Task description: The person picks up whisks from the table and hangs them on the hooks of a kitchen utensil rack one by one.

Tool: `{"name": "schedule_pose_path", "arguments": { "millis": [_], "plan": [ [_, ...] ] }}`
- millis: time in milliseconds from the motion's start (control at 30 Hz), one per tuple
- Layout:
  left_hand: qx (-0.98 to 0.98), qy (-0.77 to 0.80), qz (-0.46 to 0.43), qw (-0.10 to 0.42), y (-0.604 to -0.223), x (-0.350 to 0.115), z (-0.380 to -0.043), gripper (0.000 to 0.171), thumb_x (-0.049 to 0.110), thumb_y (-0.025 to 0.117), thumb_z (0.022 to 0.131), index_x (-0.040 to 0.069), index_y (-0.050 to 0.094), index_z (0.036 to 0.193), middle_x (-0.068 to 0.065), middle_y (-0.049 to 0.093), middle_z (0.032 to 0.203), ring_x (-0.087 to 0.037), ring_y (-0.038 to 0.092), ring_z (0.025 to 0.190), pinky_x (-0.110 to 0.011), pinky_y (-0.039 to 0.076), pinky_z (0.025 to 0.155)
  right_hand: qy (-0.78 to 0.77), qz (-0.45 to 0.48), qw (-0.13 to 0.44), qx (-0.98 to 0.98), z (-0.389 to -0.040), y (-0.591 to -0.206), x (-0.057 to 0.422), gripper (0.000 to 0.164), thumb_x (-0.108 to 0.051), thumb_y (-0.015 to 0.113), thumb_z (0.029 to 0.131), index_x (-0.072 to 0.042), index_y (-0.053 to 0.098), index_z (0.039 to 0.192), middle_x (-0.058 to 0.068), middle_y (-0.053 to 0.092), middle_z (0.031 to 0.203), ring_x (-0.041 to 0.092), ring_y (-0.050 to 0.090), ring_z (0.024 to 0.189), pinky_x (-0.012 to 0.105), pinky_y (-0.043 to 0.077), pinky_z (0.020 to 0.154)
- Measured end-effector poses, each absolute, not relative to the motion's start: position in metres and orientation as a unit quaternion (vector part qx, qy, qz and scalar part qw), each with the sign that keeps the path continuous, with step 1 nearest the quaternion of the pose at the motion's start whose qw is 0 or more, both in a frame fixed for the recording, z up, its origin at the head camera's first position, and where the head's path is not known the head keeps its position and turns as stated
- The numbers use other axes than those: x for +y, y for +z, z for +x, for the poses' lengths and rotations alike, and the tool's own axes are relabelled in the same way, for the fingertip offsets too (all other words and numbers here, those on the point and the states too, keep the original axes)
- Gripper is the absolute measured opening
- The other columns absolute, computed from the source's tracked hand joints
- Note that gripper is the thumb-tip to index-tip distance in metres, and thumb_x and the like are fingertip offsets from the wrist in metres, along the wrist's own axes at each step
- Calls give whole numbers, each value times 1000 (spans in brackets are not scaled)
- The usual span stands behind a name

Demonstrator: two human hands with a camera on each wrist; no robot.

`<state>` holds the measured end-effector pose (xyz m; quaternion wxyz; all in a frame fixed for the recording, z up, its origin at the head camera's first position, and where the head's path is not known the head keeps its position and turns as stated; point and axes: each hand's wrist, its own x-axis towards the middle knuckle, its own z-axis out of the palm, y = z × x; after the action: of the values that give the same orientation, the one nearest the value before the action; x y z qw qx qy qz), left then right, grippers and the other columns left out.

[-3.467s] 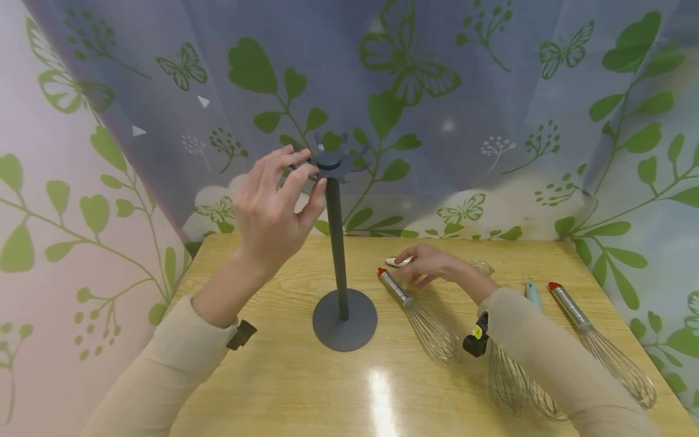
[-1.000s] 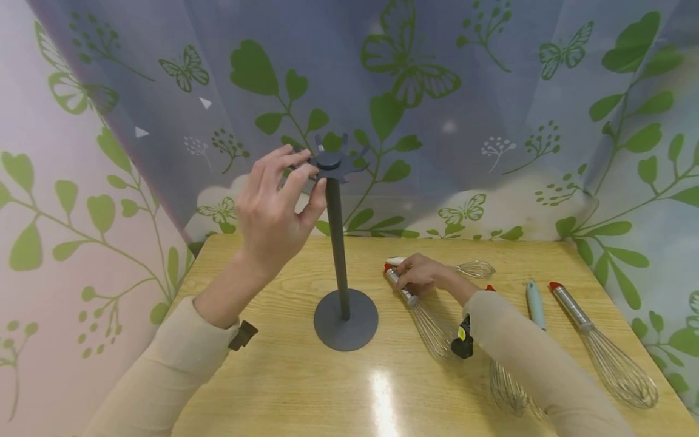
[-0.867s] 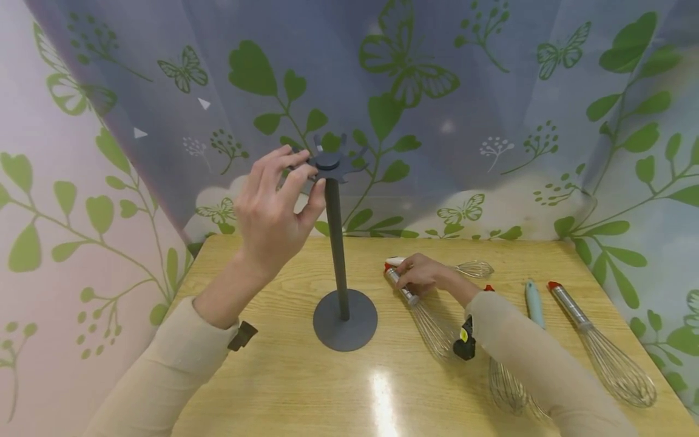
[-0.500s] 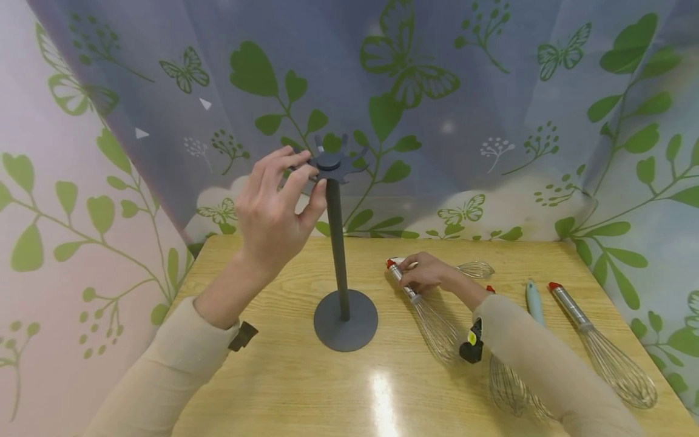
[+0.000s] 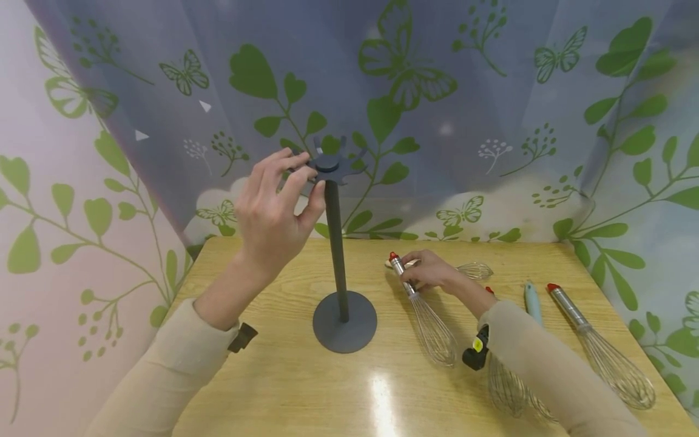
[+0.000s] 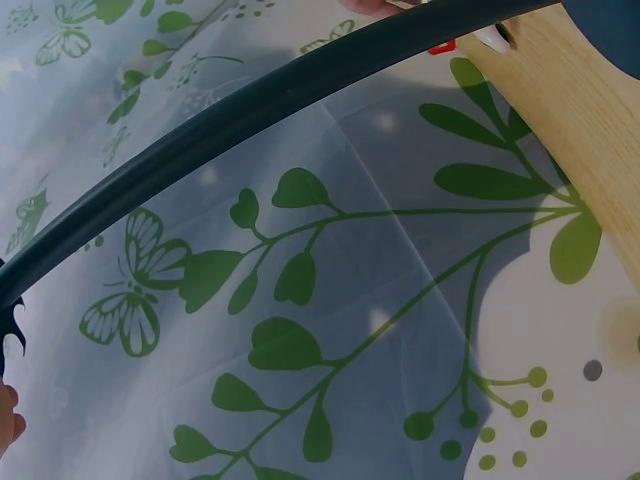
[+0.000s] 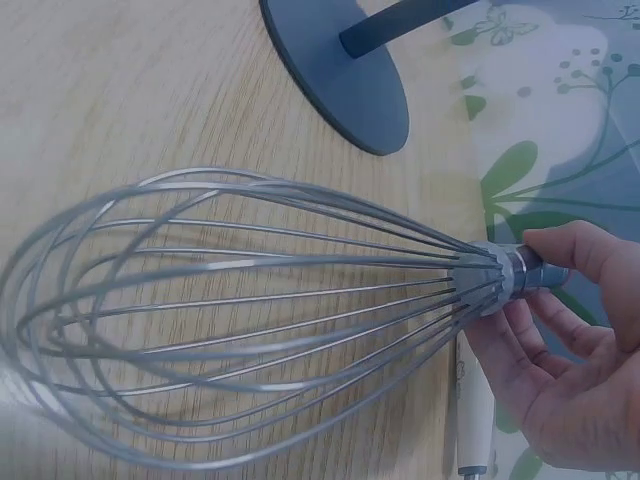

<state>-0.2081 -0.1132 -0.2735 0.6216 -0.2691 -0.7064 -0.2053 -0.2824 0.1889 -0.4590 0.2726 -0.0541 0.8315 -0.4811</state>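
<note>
My left hand (image 5: 273,212) holds the hooked top (image 5: 329,165) of a dark grey utensil stand, thumb beside the upright post (image 5: 337,255). The stand's round base (image 5: 345,331) sits on the table; the post (image 6: 250,108) crosses the left wrist view. My right hand (image 5: 431,270) grips the steel handle of a balloon whisk (image 5: 432,334) with a red end cap. In the right wrist view, thumb and fingers close round the handle just behind the whisk's collar (image 7: 498,277). The handle end is raised, the wires low over the table. Behind lies a small whisk (image 5: 475,271), its pale handle partly hidden.
To the right lie another red-capped steel whisk (image 5: 570,308) and a light-blue-handled whisk (image 5: 533,301). A further red-capped whisk, its wires visible (image 5: 506,385), is partly covered by my right sleeve (image 5: 546,358). A patterned cloth (image 5: 437,152) stands behind the wooden table (image 5: 262,370).
My right hand has shifted from the pale handle of the small whisk to the red-capped whisk, taken its handle and raised that end. My left hand has stayed on the stand's top.
</note>
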Motion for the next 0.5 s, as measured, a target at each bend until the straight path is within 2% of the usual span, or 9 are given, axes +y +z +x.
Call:
{"name": "schedule_pose_path", "arguments": {
  "millis": [200,333,500],
  "plan": [
    [-708,-205,-269,621,-274,-114,-208,26,25,59,106,3,70,97,-18,77,107,-39,74,108,-52,66,86,-515,-48,254,817,-280,-457,189,60,-15,67,98,0,45,152,17,65,121,17,71,83,36,67,75],
    [-708,-204,-269,620,-274,-114,-208,26,25,60,105,2,70,97,-18,77,107,-39,74,108,-52,66,87,-530,-43,240,812,-276,-453,188,57,-14,68,99,-1,47,150,12,67,116,16,69,84,35,67,75],
    [-709,-204,-269,619,-274,-114,-208,25,24,60,105,2,70,97,-18,77,107,-39,74,108,-52,66,87,-533,-51,221,815,-270,-448,188,56,-14,70,98,-1,49,149,9,68,109,16,69,86,39,67,80]
  ]
}}
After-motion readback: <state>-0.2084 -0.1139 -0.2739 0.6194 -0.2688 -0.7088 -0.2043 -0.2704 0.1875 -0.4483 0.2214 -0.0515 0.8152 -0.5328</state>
